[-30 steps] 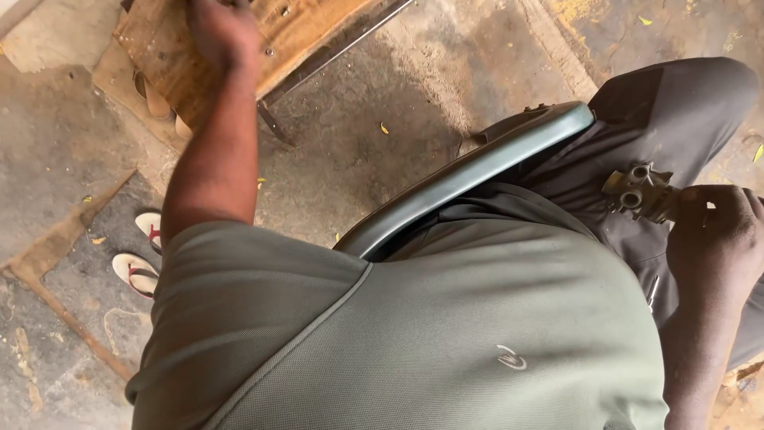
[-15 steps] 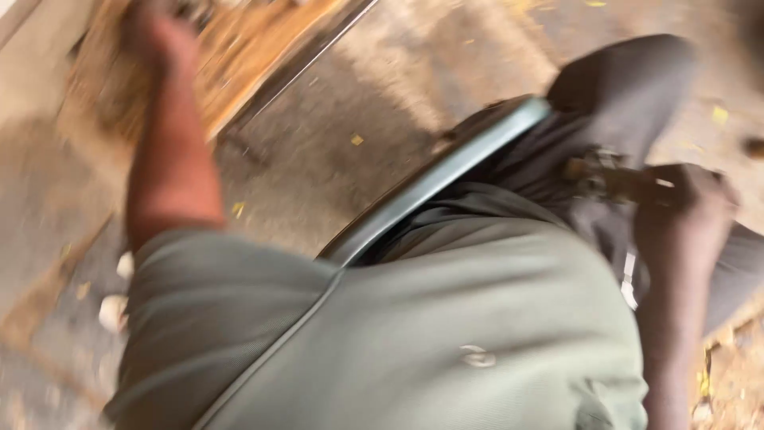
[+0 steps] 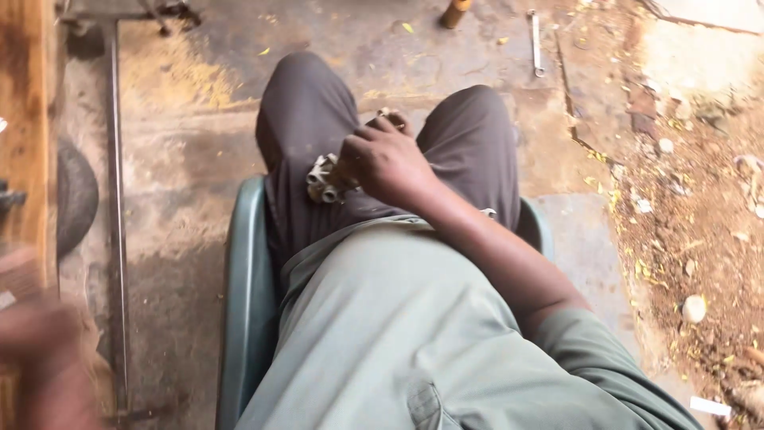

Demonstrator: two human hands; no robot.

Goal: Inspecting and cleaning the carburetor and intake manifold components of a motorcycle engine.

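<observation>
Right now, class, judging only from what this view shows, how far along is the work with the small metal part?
Done: nothing shows as finished. In hand: the right hand grips a small metal part over the lap; the left hand is a blur at the lower left edge, by the wooden bench. Left: a wrench lies untouched on the concrete floor.

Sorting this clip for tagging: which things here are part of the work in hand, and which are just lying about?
In hand:
- metal part, in the right hand, over the lap
- left hand, blurred, near the wooden bench

Lying about:
- spanner on the floor
- brown cylinder
- steel bar
- tyre
- stones
</observation>
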